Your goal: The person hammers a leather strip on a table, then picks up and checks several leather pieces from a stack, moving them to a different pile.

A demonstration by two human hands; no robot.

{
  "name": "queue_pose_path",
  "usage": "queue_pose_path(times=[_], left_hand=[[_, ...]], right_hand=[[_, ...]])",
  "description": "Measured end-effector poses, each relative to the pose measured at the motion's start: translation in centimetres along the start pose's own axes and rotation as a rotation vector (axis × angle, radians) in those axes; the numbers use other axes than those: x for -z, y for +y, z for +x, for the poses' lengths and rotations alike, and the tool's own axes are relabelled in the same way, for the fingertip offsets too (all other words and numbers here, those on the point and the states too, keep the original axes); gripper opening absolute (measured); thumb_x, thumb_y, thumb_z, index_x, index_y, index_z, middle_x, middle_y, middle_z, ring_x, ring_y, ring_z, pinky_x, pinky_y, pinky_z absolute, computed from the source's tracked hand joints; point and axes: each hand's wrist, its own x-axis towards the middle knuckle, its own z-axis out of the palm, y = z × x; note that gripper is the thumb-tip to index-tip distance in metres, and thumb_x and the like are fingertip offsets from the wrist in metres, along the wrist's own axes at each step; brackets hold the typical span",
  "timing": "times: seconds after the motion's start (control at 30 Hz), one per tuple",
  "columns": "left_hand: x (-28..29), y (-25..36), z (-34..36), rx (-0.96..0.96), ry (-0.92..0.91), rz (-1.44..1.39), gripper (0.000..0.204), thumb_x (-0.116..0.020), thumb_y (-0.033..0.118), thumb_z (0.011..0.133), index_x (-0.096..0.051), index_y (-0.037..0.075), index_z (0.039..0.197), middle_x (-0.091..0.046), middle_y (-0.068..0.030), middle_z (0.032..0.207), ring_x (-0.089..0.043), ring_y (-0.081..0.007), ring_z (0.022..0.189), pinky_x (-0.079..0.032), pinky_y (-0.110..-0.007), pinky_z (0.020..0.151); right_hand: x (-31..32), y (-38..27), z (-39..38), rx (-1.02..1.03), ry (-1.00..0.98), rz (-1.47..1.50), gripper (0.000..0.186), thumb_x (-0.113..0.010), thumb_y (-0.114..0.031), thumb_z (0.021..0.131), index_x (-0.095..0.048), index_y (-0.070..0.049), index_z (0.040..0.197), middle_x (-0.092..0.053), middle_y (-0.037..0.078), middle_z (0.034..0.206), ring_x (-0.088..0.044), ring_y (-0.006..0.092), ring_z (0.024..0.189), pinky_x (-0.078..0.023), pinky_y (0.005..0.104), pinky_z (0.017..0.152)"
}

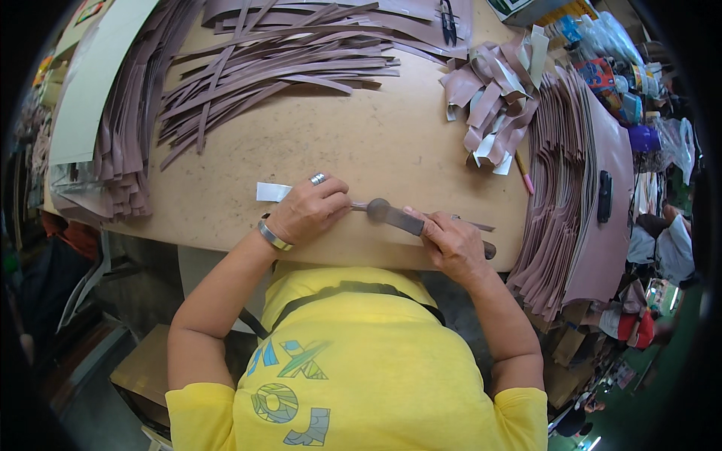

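Yellow shirt [353,361] fills the bottom of the view, nearest the lens; both forearms reach up from it to the near edge of the tan worktable [361,143]. Left hand [304,210] (ring on one finger, metal bangle at the wrist) is closed down on a white-backed strip [272,192], pinning it flat to the table; only the strip's left end shows past the knuckles. Right hand [451,240] is clenched around the handle of a flat-bladed tool [391,214], whose rounded tip lies just beside the left fingertips, on or over the strip; contact cannot be told. Outward: a loose fan of long mauve strips [263,68] lies across the far left of the table, a heap of short curled offcuts [492,101] with white backing sits far right, and a tall stack of mauve sheets [579,195] runs down the right edge. Small black snips [449,21] rest at the far edge. Judgement on progress: many strips are already cut, one is in hand, and the thick sheet stack suggests much material remains.
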Motion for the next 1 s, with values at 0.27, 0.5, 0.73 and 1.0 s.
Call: queue_pose_path(times=[0.27,0.5,0.73,1.0], left_hand=[[-0.2,-0.2,0.0,0.003,-0.003,-0.034,0.013,-0.072,0.005,0.073,-0.061,0.005,0.081,-0.060,-0.0057,0.087,-0.058,-0.0245,0.078,-0.049,-0.034,0.066],[-0.1,-0.1,0.2,-0.012,0.012,-0.031,0.014,-0.072,0.005,0.072,-0.061,0.005,0.080,-0.060,-0.0057,0.086,-0.058,-0.0246,0.077,-0.050,-0.035,0.066],[-1.9,0.5,1.1,-0.037,0.011,-0.085,0.014,-0.072,0.004,0.073,-0.060,0.005,0.081,-0.059,-0.0066,0.087,-0.058,-0.0249,0.076,-0.049,-0.035,0.065],[-0.6,0.2,0.2,0.019,0.021,-0.070,0.014,-0.072,0.003,0.072,-0.060,0.005,0.080,-0.059,-0.0062,0.086,-0.058,-0.0241,0.076,-0.049,-0.034,0.064]], right_hand=[[-0.2,-1.0,0.8,0.004,0.004,-0.034,0.065,-0.060,-0.003,0.068,-0.056,-0.025,0.129,-0.061,0.003,0.081,-0.057,0.0193,0.056,-0.048,0.0312,0.050],[-0.3,-1.2,0.9,-0.003,0.012,0.025,0.061,-0.060,-0.004,0.070,-0.058,-0.024,0.127,-0.062,0.004,0.081,-0.059,0.0195,0.059,-0.049,0.0311,0.052],[1.0,-0.1,-0.8,-0.040,0.062,0.000,0.066,-0.062,-0.002,0.068,-0.055,-0.024,0.130,-0.060,0.003,0.081,-0.058,0.0195,0.060,-0.048,0.0323,0.052],[0.3,0.1,-0.6,-0.060,0.018,0.004,0.064,-0.061,-0.002,0.070,-0.056,-0.024,0.129,-0.058,0.003,0.078,-0.057,0.0202,0.058,-0.047,0.0325,0.051]])
